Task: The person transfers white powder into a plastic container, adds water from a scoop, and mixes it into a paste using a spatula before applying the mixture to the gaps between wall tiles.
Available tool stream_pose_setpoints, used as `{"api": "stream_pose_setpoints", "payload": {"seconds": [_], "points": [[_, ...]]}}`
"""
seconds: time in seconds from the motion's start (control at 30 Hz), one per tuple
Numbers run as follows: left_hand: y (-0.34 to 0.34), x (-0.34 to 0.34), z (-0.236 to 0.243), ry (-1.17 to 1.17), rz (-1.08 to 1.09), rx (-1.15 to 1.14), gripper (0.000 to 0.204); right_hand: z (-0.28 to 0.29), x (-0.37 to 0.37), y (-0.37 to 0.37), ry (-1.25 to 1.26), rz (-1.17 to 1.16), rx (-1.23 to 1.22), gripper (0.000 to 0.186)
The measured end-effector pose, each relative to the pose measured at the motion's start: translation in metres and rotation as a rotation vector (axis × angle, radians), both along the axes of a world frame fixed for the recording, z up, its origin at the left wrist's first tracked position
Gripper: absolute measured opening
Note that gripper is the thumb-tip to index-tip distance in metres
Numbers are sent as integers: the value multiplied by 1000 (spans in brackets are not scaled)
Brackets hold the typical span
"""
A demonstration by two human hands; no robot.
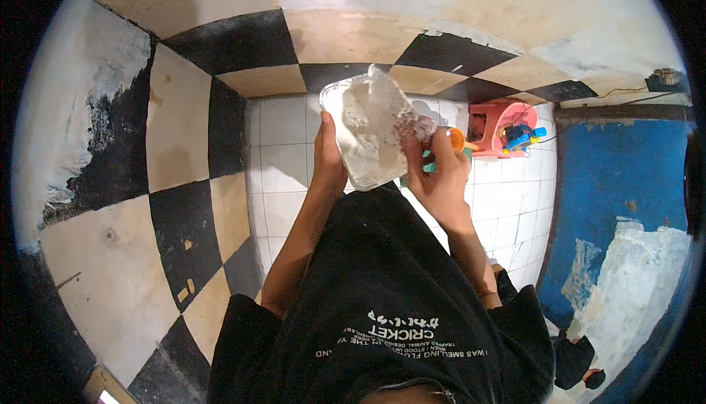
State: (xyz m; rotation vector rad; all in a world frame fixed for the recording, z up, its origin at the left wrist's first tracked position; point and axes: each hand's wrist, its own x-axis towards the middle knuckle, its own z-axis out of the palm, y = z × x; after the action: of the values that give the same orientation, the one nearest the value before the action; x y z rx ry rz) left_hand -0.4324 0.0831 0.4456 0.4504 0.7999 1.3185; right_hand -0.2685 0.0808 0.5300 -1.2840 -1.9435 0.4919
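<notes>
My left hand [328,155] grips the left edge of a shallow white tray [353,161], tilted in front of my chest, its inside smeared with whitish paste. My right hand [445,172] is closed at the tray's right side, around the handle end of a flat scraper [388,110]. The scraper's broad blade is coated with pale paste and lies over the tray. My fingers hide most of its handle. An orange cup-like thing [457,139] shows just beyond my right hand, and a green item [406,179] is partly hidden below it.
A pink plastic stool [485,128] stands on white floor tiles [283,165], with a blue and yellow object [521,138] on it. Black and cream checkered walls [180,117] rise ahead and left. A blue door-like panel [588,183] is at right; a dark-clothed person [573,360] appears lower right.
</notes>
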Motion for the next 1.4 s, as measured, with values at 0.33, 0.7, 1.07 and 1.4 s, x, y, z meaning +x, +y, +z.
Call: {"api": "stream_pose_setpoints", "payload": {"seconds": [0.33, 0.7, 1.07, 1.4], "points": [[-5, -7, 3, -45, -17, 19, 71, -3, -6, -7, -15, 17, 11, 21], [-8, -8, 2, -187, -12, -62, 73, 18, -17, -5, -75, -72, 18, 15], [-5, -24, -1, -262, -92, -170, 76, 23, -19, 4, 29, -79, -64, 14], [-13, -27, -37, -34, -37, -288, 72, 3, -18, 5, 32, -73, -197, 17]]}}
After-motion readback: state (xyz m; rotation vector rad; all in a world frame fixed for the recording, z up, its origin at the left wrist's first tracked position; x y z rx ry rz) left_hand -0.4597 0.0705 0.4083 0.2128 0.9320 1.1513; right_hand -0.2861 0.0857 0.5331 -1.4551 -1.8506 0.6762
